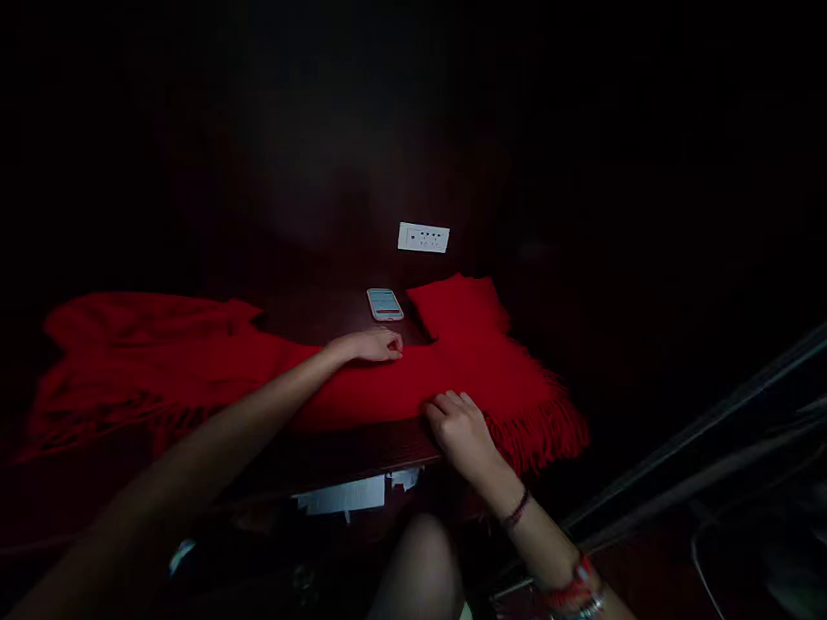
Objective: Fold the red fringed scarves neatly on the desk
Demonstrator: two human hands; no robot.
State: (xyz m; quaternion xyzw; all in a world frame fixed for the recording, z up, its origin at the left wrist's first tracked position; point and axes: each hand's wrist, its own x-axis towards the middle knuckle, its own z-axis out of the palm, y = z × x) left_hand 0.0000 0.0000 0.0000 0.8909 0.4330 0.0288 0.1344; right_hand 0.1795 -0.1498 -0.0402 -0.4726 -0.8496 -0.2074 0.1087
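One red fringed cloth [394, 383]: lies on the dark counter [310, 320], under and between the left hand [376, 345] and the right hand [460, 430], and reaches well past both; it looks like a single piece.
Long axis: runs side to side across the person's front, from wrinkled, bunched folds left of the left hand to a flatter spread right of the right hand.
Right fringe [543, 435]: points outward and toward the person, beyond the right hand.
Left fringe [174, 418]: trails along the near side, out past the left forearm.
Folded flap [458, 306]: points away from the person, ahead of the right hand.
Hands: apart, the left curled at the far edge of the cloth's middle band, the right with bent fingers at its near edge; whether either pinches the fabric cannot be told.
Step in hand: probably straightening that middle band from its two edges.
Next move: seems to call for a sure hold on both edges and an even pull, without dragging the flap.
Phone [385, 304]: just beyond the left hand, face up, screen lit.
Socket panel [424, 238]: farther off, straight beyond the hands.
Knee [423, 560]: nearer the person, between the forearms.
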